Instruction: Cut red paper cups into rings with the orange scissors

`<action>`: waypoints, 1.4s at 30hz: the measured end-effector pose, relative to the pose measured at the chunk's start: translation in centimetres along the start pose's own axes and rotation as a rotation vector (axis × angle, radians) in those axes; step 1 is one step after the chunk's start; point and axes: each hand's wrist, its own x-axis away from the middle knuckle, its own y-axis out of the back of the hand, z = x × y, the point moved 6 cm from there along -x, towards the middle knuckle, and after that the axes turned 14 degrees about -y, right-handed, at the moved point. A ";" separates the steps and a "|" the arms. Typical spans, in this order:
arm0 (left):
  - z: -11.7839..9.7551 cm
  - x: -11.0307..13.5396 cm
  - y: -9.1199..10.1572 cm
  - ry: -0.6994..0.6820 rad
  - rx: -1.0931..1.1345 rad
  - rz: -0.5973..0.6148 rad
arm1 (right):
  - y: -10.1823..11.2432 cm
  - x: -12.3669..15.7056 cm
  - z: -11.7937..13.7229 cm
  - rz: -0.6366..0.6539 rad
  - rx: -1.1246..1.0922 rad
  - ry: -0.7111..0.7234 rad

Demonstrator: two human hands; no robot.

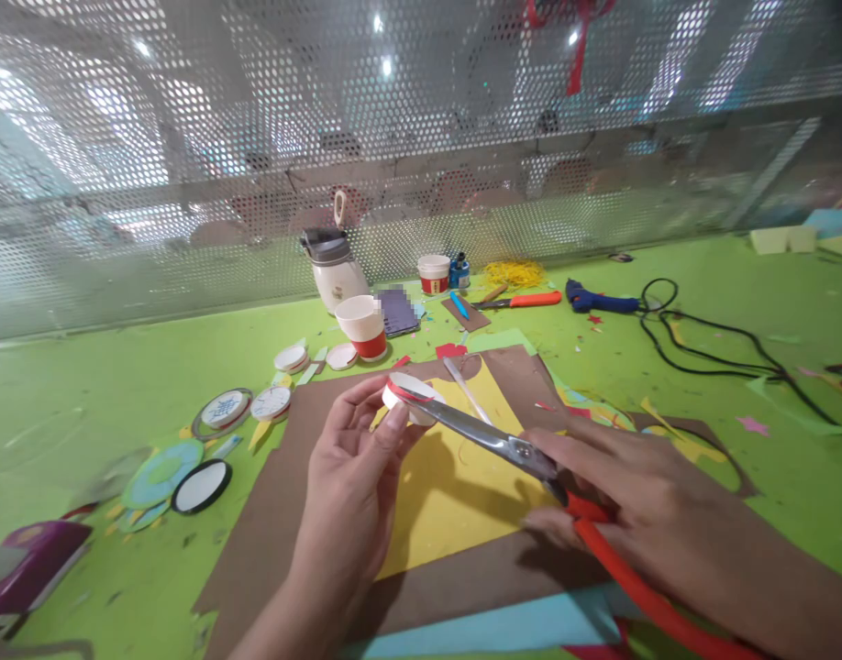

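My left hand [356, 458] pinches a small white paper-cup piece with a red band [405, 392] between thumb and fingers, above a yellow sheet [455, 486]. My right hand [641, 495] grips red-handled scissors [504, 445]; the open steel blades reach left and meet the rim of the cup piece. A brown sheet [270, 522] lies under the yellow one, and a light blue sheet [504, 628] lies at the near edge.
On the green table [83, 385] stand a red-and-white paper cup [363, 326], a white bottle [333, 266] and a small tub [433, 273]. Round cut-outs [201, 486] lie left. An orange-handled tool [524, 300], a blue glue gun [600, 299] with black cable [724, 353] lie right. A perforated metal screen [187, 137] stands behind.
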 end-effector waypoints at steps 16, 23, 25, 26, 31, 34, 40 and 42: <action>-0.3 0.1 -0.1 -0.020 -0.037 0.021 | 0.4 0.0 0.1 -0.048 0.042 -0.012; -0.4 0.1 -0.2 -0.034 -0.036 0.020 | 0.3 0.1 0.1 -0.028 0.015 0.012; -0.3 0.1 -0.1 -0.031 -0.029 0.018 | 0.4 0.1 0.2 -0.031 0.006 0.018; -0.2 0.1 -0.1 -0.025 -0.024 0.019 | 0.4 0.0 0.3 -0.035 0.005 0.019; -0.2 0.2 -0.1 -0.014 0.000 0.023 | 0.8 -0.2 0.9 -0.109 0.010 0.046; -0.3 0.2 -0.1 -0.015 0.006 0.015 | 0.8 -0.1 1.0 -0.120 0.011 0.045; -0.2 0.2 -0.1 -0.018 0.002 0.012 | 0.6 0.0 0.9 -0.128 -0.001 0.051; -0.2 0.2 -0.1 -0.016 0.000 0.013 | 0.7 0.0 0.9 -0.130 0.010 0.055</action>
